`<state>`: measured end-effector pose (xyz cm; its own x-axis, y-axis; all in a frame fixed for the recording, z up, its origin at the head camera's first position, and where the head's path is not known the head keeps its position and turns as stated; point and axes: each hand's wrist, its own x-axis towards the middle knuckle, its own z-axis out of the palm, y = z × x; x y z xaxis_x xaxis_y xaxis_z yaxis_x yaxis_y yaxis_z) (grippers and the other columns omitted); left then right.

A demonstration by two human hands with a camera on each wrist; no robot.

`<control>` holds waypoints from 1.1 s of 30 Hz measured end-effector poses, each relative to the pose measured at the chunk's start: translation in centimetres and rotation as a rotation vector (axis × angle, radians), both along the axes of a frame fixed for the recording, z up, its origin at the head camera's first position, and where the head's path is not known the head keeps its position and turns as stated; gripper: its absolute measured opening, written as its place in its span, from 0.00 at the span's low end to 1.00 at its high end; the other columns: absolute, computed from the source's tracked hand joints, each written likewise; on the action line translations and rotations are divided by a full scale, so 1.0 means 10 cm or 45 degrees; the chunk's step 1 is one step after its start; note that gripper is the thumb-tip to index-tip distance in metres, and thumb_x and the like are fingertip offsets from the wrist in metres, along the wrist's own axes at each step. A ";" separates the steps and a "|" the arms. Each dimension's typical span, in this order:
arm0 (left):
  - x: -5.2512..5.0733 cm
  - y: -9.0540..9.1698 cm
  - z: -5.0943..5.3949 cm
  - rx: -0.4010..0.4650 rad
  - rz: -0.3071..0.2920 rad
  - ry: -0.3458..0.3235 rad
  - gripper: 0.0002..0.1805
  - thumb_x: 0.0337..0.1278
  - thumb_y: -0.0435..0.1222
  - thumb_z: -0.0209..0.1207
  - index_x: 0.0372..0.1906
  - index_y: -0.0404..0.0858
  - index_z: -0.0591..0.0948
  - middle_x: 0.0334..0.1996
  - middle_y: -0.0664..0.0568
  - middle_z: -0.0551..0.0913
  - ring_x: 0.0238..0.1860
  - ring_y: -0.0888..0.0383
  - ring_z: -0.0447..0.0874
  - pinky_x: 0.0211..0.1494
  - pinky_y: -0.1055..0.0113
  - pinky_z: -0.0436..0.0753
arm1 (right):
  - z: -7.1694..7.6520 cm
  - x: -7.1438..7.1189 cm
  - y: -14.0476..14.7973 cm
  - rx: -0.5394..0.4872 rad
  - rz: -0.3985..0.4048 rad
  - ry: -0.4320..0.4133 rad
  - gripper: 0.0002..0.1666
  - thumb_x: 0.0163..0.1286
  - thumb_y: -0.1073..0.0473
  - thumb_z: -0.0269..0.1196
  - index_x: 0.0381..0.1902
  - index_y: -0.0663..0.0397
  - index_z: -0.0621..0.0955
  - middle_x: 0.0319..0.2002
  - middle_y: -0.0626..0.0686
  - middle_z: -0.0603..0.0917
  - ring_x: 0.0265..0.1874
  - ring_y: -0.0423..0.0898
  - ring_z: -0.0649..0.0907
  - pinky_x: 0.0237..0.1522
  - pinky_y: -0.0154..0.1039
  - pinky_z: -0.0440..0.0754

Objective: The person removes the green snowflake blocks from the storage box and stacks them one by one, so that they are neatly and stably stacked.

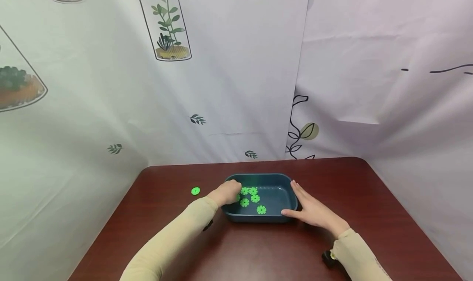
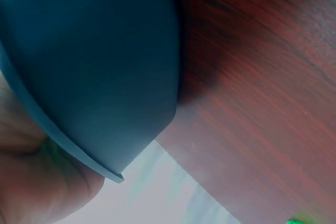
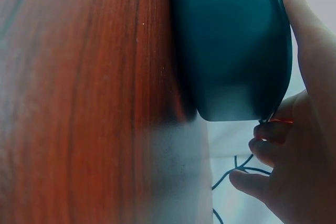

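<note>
A dark blue tray stands on the table, with several green notched discs in its left half. My left hand reaches over the tray's left rim, its fingers bent down among the discs. Its fingertips are hidden, and whether it pinches a disc cannot be seen. In the left wrist view, part of that hand shows behind the tray wall. At the tray's right end, my right hand rests on the rim with thumb and fingers spread. The right wrist view shows its thumb along the rim.
One more green disc lies on the dark red wooden table, left of the tray. Behind the table and along its sides hangs a pale cloth printed with plants.
</note>
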<state>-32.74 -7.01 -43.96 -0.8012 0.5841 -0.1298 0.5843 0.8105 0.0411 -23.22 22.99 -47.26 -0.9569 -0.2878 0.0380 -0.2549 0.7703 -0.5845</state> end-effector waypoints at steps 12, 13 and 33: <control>0.05 -0.05 -0.02 0.102 -0.080 0.056 0.07 0.58 0.28 0.68 0.41 0.35 0.85 0.37 0.46 0.82 0.39 0.53 0.80 0.41 0.60 0.83 | -0.01 -0.02 0.01 -0.002 -0.004 0.002 0.68 0.61 0.25 0.63 0.82 0.54 0.45 0.81 0.61 0.46 0.77 0.63 0.54 0.68 0.66 0.62; 0.05 -0.05 -0.01 0.107 -0.083 0.059 0.08 0.58 0.28 0.68 0.42 0.35 0.85 0.37 0.46 0.82 0.39 0.52 0.81 0.41 0.60 0.83 | -0.01 -0.02 0.01 -0.002 -0.002 0.004 0.68 0.61 0.25 0.64 0.82 0.54 0.45 0.80 0.61 0.46 0.77 0.64 0.54 0.68 0.66 0.62; -0.04 -0.16 -0.02 0.210 -0.265 -0.040 0.11 0.61 0.28 0.66 0.48 0.38 0.88 0.44 0.51 0.86 0.45 0.57 0.83 0.46 0.68 0.83 | -0.01 -0.03 0.02 -0.024 -0.003 0.035 0.68 0.61 0.25 0.64 0.82 0.54 0.47 0.81 0.59 0.42 0.77 0.63 0.54 0.68 0.66 0.63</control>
<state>-33.17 -8.64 -44.14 -0.6586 0.7513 -0.0420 0.7342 0.6538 0.1830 -23.47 23.22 -47.40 -0.9562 -0.2843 0.0694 -0.2689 0.7599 -0.5919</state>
